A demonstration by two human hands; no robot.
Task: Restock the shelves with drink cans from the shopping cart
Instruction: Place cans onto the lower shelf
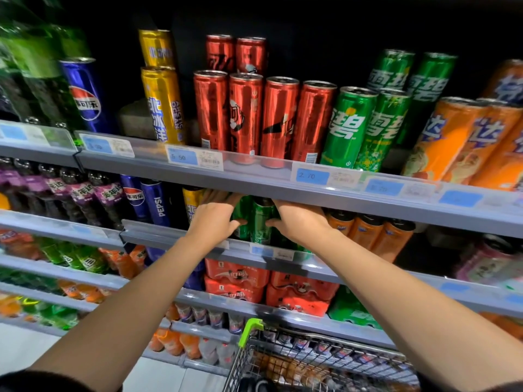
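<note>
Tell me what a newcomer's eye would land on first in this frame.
First, the two bare forearms reaching in, with the left hand and right hand gripping green cans on the second shelf from opposite sides. Next, the upper shelf's bright row of tall red cans, green Sprite cans and orange cans. The shopping cart sits bottom centre.

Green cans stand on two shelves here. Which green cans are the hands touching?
The green cans on the second shelf, under the red cans. The left hand and right hand press them from both sides; the green cans on the top shelf stand untouched.
</note>
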